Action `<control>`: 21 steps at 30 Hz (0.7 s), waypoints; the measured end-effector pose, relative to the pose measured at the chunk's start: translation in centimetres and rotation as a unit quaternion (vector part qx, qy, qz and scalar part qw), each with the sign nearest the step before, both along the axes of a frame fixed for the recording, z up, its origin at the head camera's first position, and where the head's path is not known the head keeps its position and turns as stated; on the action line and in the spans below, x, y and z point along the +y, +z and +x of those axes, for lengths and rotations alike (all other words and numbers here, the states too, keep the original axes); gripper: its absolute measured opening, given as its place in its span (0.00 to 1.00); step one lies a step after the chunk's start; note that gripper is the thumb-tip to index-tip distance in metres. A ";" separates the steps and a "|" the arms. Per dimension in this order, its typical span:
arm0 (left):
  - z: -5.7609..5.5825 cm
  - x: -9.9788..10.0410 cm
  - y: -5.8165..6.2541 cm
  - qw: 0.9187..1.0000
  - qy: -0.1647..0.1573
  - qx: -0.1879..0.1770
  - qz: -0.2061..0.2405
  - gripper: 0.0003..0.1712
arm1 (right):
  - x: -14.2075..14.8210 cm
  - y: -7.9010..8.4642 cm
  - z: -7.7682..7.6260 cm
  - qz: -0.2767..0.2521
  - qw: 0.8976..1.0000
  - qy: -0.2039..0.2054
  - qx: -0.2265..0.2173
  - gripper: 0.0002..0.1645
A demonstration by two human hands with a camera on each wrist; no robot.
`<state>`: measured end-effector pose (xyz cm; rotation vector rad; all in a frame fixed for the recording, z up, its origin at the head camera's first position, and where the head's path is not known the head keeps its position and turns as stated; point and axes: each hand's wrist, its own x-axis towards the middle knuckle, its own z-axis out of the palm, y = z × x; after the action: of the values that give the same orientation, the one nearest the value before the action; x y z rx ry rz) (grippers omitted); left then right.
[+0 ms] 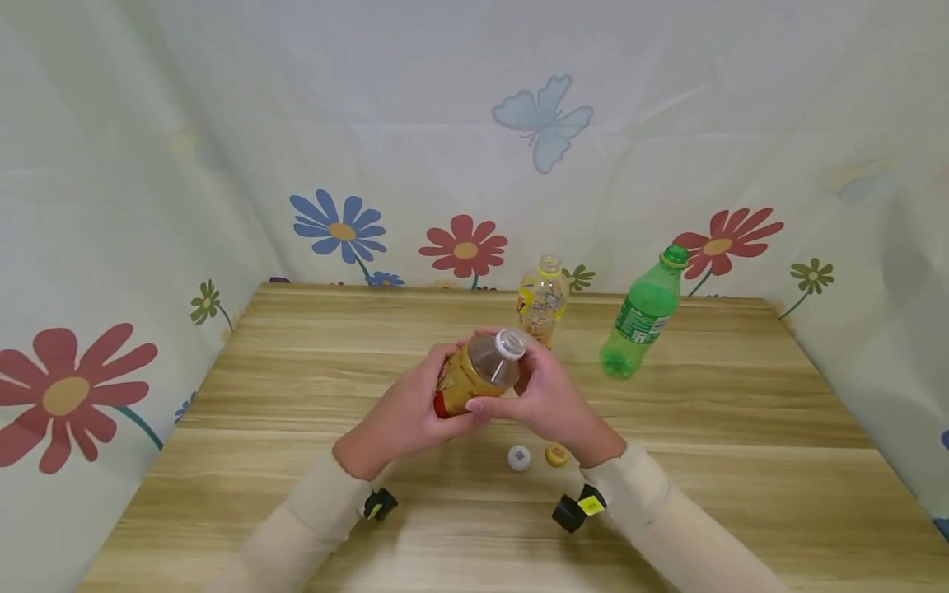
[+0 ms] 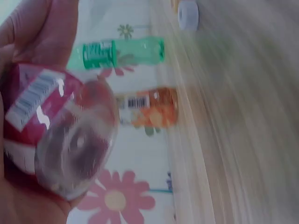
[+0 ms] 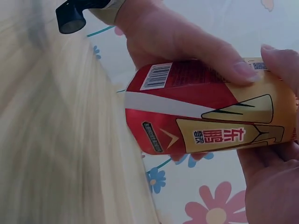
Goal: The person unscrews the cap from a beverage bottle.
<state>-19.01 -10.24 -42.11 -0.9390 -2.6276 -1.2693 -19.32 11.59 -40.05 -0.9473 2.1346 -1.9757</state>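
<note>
A plastic drink bottle point(image 1: 474, 380) with a red and gold label is held tilted over the table, its neck uncapped and pointing up to the right. My left hand point(image 1: 411, 413) grips the lower part from the left, thumb along the label in the right wrist view. Around the upper part, below the neck, curl the fingers of my right hand point(image 1: 552, 403). The clear bottle base point(image 2: 77, 140) faces the left wrist camera. On the table below lie a white cap point(image 1: 519, 458) and a yellow cap point(image 1: 557, 455), side by side near the right wrist.
Behind the hands stands a clear, uncapped bottle point(image 1: 544, 301) with a yellow and orange label. A green bottle point(image 1: 643, 317) with its green cap on stands farther right. The wood-grain table point(image 1: 296, 354) meets a flower-printed cloth backdrop point(image 1: 400, 140) at the back.
</note>
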 end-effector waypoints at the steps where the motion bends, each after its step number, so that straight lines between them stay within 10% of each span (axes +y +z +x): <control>1: -0.3 -0.3 -0.1 1.000 -0.006 -0.005 0.006 0.46 | -0.3 0.1 -0.3 0.006 1.000 -0.005 0.001 0.47; 9: -3.3 -2.6 -0.4 0.999 -0.019 -0.045 0.016 0.44 | -2.5 0.3 -2.9 0.042 0.999 -0.027 0.012 0.45; 21: -7.2 -4.7 -1.2 0.994 0.066 -0.086 -0.004 0.40 | -5.2 -0.1 -7.7 0.097 0.994 -0.040 0.004 0.47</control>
<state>-26.16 -14.90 -43.36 -0.6722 -2.7719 -1.3648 -27.03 6.34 -40.18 -0.8503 2.3518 -1.7575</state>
